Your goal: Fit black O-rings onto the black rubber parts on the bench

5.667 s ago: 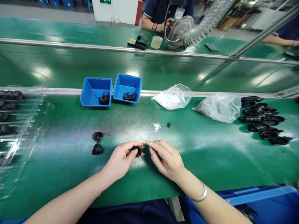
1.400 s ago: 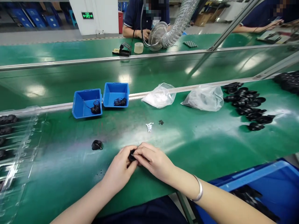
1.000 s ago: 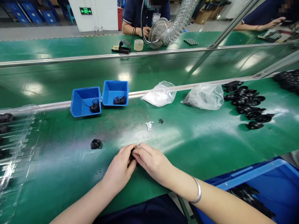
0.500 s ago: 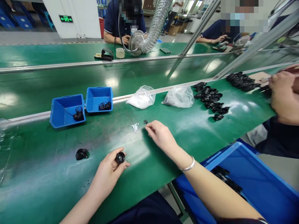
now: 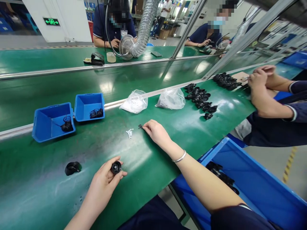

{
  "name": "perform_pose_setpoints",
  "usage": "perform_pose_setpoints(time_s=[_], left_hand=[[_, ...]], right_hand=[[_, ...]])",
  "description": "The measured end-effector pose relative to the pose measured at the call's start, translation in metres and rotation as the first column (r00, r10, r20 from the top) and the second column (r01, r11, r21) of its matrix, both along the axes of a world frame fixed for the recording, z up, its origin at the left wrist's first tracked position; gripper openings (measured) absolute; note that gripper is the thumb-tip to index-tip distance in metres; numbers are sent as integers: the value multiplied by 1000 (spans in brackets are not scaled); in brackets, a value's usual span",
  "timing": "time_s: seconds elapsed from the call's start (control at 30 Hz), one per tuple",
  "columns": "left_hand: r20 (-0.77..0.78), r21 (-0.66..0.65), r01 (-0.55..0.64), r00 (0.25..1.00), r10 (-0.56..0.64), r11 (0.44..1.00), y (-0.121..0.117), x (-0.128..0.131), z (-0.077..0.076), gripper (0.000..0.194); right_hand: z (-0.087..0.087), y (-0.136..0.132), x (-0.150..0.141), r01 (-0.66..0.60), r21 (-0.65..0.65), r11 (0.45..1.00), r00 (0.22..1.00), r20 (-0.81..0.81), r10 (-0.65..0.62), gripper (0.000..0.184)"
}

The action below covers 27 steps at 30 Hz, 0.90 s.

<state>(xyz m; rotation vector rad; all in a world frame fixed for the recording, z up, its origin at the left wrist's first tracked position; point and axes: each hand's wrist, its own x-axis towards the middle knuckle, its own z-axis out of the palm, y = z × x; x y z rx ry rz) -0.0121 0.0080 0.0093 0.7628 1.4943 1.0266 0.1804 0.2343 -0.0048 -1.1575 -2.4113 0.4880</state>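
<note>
My left hand [image 5: 102, 182] grips a round black plastic cup-shaped part [image 5: 116, 167], its open side turned up with a small light spot at the centre. Further out, my right hand [image 5: 157, 132] has thumb and forefinger pressed together at the edge of a small heap of tiny black pieces [image 5: 140, 126]; anything between the fingertips is too small to make out. Beside that heap lie several tiny white pieces [image 5: 129, 133]. Another black plastic part [image 5: 73, 168] rests on the green table to the left of my left hand.
Two blue bins [image 5: 53, 123] with black cords stand at the rail, beside two clear bags [image 5: 134, 101]. Black parts [image 5: 200, 97] lie in rows at right. A large blue crate [image 5: 254, 179] is below the table edge. A co-worker's hands [image 5: 260, 76] work at far right.
My right hand has left the black part in my left hand and reached out to the tiny black pieces. One of two parts at left was taken earlier. The view has swung right.
</note>
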Motion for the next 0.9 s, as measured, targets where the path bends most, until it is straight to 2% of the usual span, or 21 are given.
perform_pose_setpoints(time_s=[0.13,0.2,0.23,0.3,0.4,0.53,0.63,0.8,0.9], left_hand=[[39,12,-1,999,1,1000,-1,1,-2,44],[73,14,3,997,-4,1000,-3,2,-3,43],[92,18,4,996,-5,1000,-4,2,-4,44],[128,33,8,992,-12,999,-4,2,-5,44],[96,68,14,995,-21,998,-4,1,-4,40],[-82,93,42,996,-34,995,-4,-1,-4,39],[-140,94,57,989,-43,994,-5,-2,-5,41],[-108,96,54,993,-44,994,-4,-2,-5,43],[-53,64,46,998,-43,997,-3,-3,-3,44]], right_hand=[[12,-19,-3,-21,-29,999,997,-68,19,12],[18,-40,-12,-123,-51,991,983,-144,114,12],[20,-53,-17,-216,-64,974,958,-205,199,11],[22,-78,-28,-412,-99,906,878,-310,366,9],[17,-107,-40,-553,-165,817,804,-365,470,8],[9,-118,-48,-583,-160,797,787,-358,503,11],[7,-118,-49,-588,-121,800,779,-353,519,12],[7,-122,-44,-609,-29,792,766,-278,579,12],[5,-124,-38,-605,55,794,768,-223,601,18]])
